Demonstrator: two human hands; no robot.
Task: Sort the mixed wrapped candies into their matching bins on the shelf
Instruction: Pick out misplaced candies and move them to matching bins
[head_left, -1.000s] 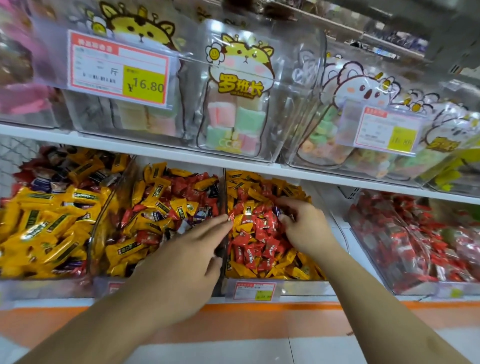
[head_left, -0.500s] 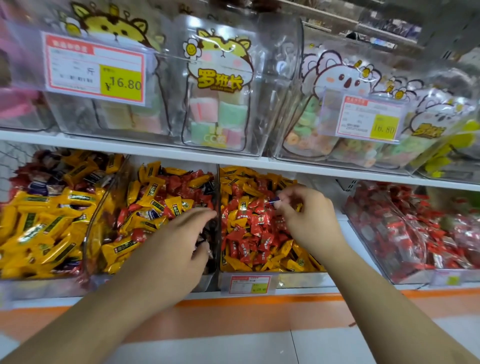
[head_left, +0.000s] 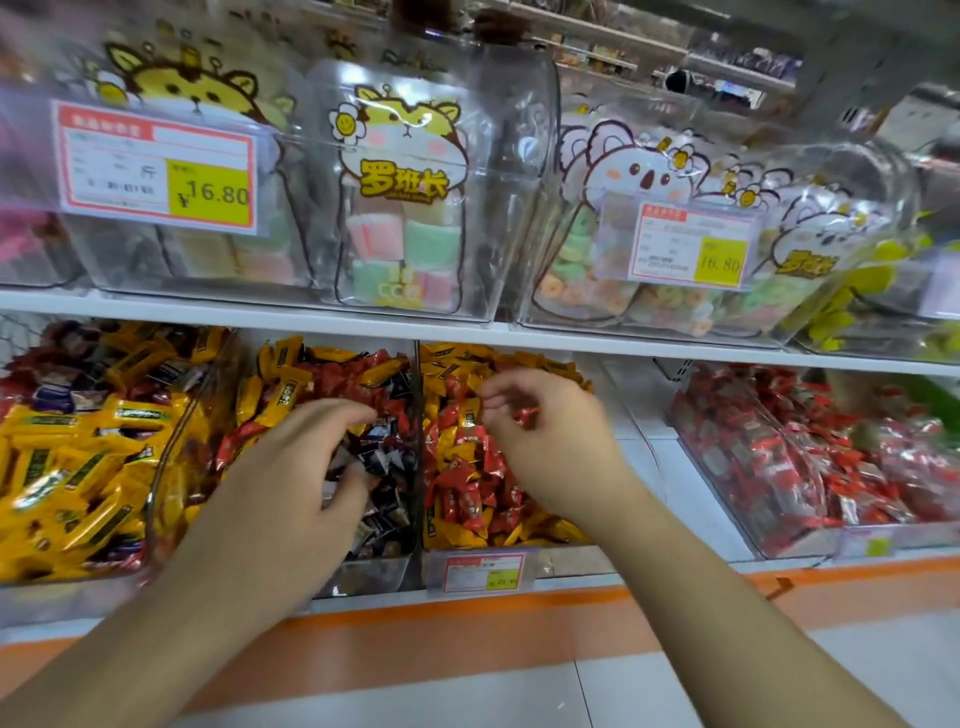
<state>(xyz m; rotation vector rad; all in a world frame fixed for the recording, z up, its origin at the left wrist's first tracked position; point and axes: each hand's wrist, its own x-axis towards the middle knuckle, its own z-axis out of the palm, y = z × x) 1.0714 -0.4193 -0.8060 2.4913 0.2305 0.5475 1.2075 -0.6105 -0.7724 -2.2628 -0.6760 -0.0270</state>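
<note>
Wrapped candies (head_left: 467, 499), red and yellow, shiny, right hand (head_left: 550, 441) pinching 1

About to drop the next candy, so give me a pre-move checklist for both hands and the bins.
1. Right hand pinches a red candy: ok.
2. Held candy free of the pile: cannot tell, blurred.
3. Left hand over the second bin, fingers curled; holding a candy: cannot tell.
4. Divider between the two middle bins unobstructed: ok.
5. Third bin already sorted: not ok, red and yellow mixed.
6. Red bin at far right open for a drop: ok.
</note>
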